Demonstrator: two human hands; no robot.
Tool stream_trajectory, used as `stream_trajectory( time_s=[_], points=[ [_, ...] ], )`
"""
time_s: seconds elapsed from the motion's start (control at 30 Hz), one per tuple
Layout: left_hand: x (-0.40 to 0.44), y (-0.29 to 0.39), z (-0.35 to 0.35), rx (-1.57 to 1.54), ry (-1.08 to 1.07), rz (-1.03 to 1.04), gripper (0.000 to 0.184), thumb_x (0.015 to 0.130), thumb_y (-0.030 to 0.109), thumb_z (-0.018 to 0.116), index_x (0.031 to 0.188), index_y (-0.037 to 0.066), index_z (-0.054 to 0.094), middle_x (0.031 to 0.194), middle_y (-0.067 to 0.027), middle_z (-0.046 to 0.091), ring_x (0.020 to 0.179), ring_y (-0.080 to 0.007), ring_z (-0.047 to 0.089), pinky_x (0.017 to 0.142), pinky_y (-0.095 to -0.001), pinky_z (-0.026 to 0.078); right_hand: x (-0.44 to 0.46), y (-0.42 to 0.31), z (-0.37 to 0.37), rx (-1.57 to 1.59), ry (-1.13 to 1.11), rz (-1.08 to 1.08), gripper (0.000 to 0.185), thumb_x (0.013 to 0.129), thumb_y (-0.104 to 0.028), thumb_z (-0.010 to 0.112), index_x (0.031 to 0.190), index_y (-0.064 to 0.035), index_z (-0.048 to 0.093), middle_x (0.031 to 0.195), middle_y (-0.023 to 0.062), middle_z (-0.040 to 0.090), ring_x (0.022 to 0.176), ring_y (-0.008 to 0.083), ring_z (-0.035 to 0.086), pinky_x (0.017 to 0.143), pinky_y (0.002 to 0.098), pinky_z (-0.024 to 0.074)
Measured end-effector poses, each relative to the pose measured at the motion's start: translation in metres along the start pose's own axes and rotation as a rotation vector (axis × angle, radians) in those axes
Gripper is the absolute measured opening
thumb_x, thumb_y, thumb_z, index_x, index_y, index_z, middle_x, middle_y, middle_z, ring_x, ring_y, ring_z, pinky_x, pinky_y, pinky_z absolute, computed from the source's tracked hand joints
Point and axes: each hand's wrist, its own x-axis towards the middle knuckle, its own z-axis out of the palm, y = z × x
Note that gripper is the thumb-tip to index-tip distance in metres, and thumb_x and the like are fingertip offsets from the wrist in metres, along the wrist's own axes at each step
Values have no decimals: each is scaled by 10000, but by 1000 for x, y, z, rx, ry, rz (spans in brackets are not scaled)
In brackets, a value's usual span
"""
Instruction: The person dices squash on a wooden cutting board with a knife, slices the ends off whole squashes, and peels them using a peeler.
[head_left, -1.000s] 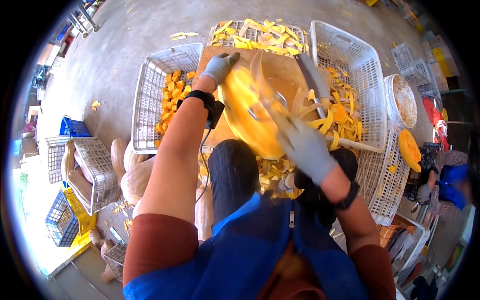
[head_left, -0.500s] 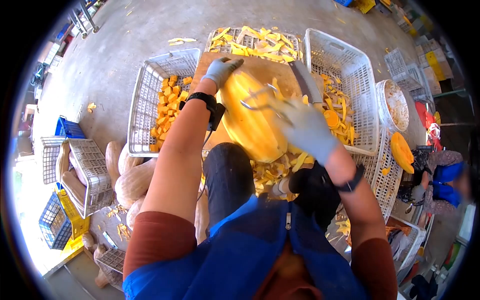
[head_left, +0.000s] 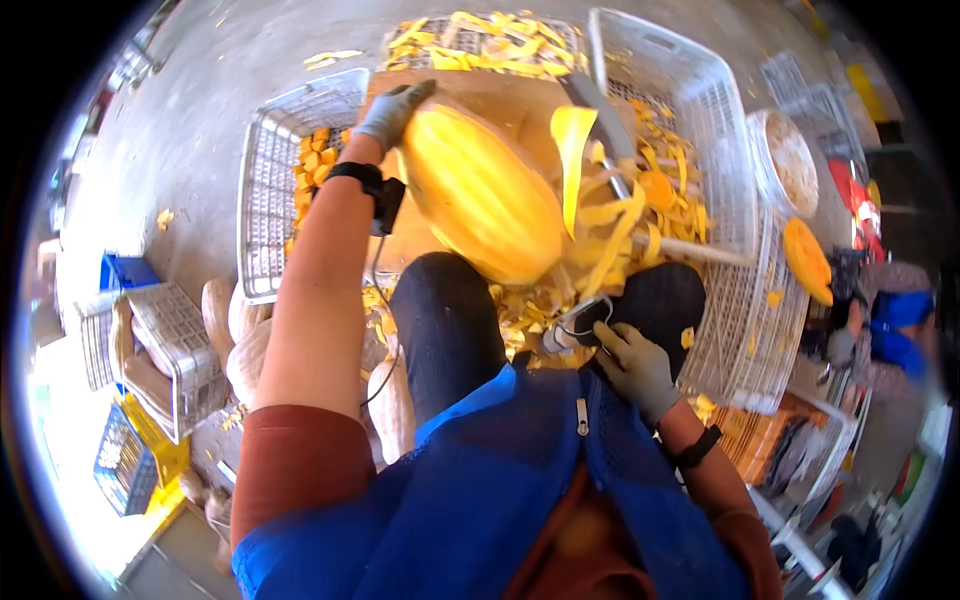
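A large peeled squash (head_left: 480, 195), bright yellow, lies slanted on the wooden board (head_left: 520, 95) in front of me. My left hand (head_left: 393, 115), gloved in grey, grips its far end. Close to my lap, at the near side, my right hand (head_left: 636, 368) is closed round a peeler (head_left: 580, 320), whose metal loop points left, apart from the squash. A long yellow peel strip (head_left: 572, 160) hangs blurred by the squash's right side, with more strips below it. On the board's right edge rests a wide knife (head_left: 602, 115).
Orange squash cubes (head_left: 312, 165) lie in the left crate (head_left: 262, 215). Peelings fill part of the right crate (head_left: 720, 150) and the far crate (head_left: 400, 50). A white bucket (head_left: 785, 160) and a cut squash piece (head_left: 806, 262) are on the right. Unpeeled squashes (head_left: 250, 360) lie at left.
My right hand has drawn back from the squash towards my lap with the peeler. Peel strips now show right of the squash. My left hand stays on its far end.
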Motion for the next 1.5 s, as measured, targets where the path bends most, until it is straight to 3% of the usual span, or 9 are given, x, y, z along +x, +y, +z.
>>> stream_trajectory(
  time_s=[0.27, 0.37, 0.67, 0.7, 0.77, 0.83, 0.9, 1.37, 1.5],
  points=[
    [-70, 54, 60, 1280, 48, 329, 300, 888, 286, 540, 1141, 152, 630, 1227, -43, 585, 1295, -265, 338, 1036, -325, 292, 49, -16, -26, 222, 373, -32, 411, 813, -170, 619, 1216, -122, 555, 1008, 128, 575, 771, 305, 616, 653, 361, 507],
    [-50, 30, 46, 1004, 38, 299, 448, 810, 545, 512, 1104, 241, 658, 1243, -32, 578, 1373, -323, 172, 1076, -548, 8, 89, -16, -21, 373, 451, -87, 445, 816, -188, 614, 1250, -141, 530, 1000, 141, 565, 775, 316, 607, 662, 385, 503],
    [-40, 3, -14, 743, -137, 403, 277, 921, 292, 476, 1097, 188, 663, 1218, 5, 596, 1306, -265, 300, 1122, -400, 62, 3, 16, 50, 470, 91, 48, 423, 878, -224, 546, 1287, -127, 495, 1064, 164, 563, 859, 323, 601, 734, 365, 500],
    [-18, -15, -41, 891, -316, 897, 281, 923, 261, 488, 1144, 166, 632, 1234, 8, 582, 1295, -290, 309, 1114, -386, 151, 17, 14, 41, 578, 125, 80, 423, 879, -229, 547, 1285, -121, 496, 1056, 170, 568, 859, 324, 601, 734, 367, 500],
    [-41, 2, -19, 803, -242, 779, 335, 887, 243, 561, 1207, 146, 580, 1285, -71, 531, 1236, -305, 390, 1076, -375, 263, 47, 12, 42, 684, 222, 40, 424, 876, -223, 553, 1280, -108, 498, 1033, 182, 577, 861, 326, 601, 733, 373, 499],
    [-72, 49, 29, 394, -150, 165, 649, 764, 317, 689, 1327, 110, 442, 1323, -237, 411, 1202, -337, 426, 1027, -380, 348, 75, 8, 58, 668, 348, -99, 427, 868, -200, 563, 1276, -95, 499, 1004, 194, 587, 862, 327, 600, 730, 380, 496],
    [-40, 47, 33, 708, -88, 87, 701, 772, 372, 664, 1354, 93, 391, 1324, -260, 391, 1212, -369, 419, 1019, -398, 357, 74, -12, 43, 623, 330, -140, 415, 862, -164, 564, 1263, -71, 507, 982, 200, 592, 873, 338, 598, 731, 386, 494],
    [13, 16, 19, 1353, -317, 530, 405, 922, 366, 426, 1149, 48, 530, 1201, -249, 509, 1096, -422, 477, 943, -424, 400, 270, 17, 1, 650, 55, 36, 352, 875, -365, 509, 1042, -87, 647, 895, 204, 642, 800, 350, 625, 717, 403, 483],
    [-7, 26, 34, 852, -52, 152, 405, 907, 358, 455, 1127, 29, 543, 1176, -245, 530, 1078, -405, 504, 910, -374, 429, 285, 13, 7, 611, -45, -58, 341, 872, -363, 534, 1007, -78, 662, 893, 197, 648, 791, 353, 622, 708, 383, 483]
  ],
)
